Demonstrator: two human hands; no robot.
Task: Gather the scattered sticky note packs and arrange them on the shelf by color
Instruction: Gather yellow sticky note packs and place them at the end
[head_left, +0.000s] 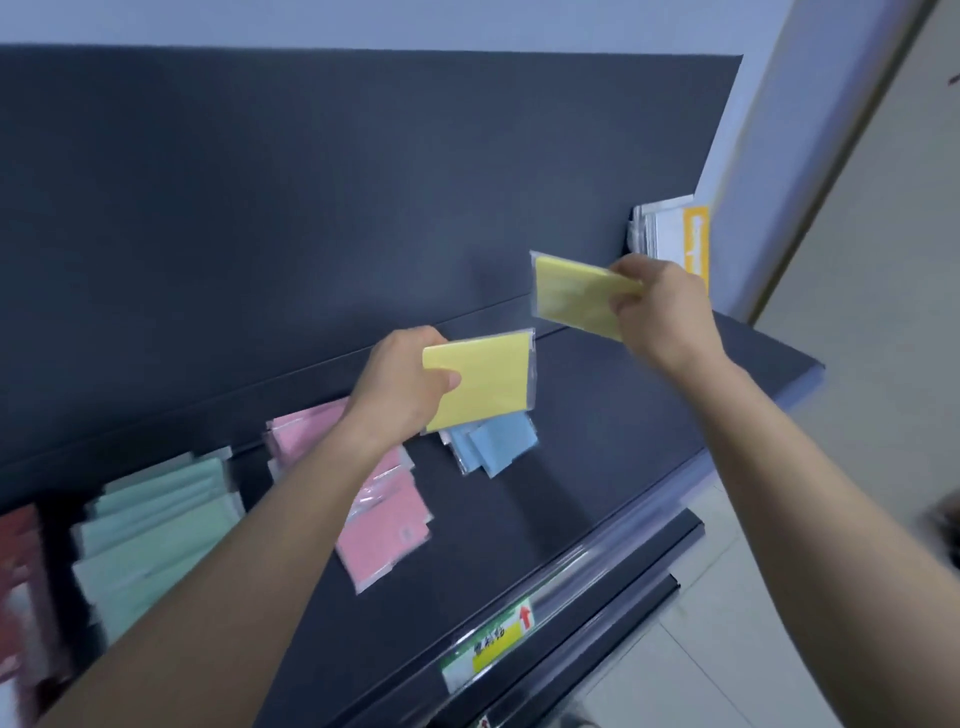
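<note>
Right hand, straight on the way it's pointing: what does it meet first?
Most likely the dark back panel, led by the yellow pack the right hand grips. The white stack stands just right of that line; depth is unclear.

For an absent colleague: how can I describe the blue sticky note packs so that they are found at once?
On the dark shelf, piles lie in a row: green packs, pink packs, then the blue packs, just below the yellow pack that the left hand holds. They are the only blue pile.
</note>
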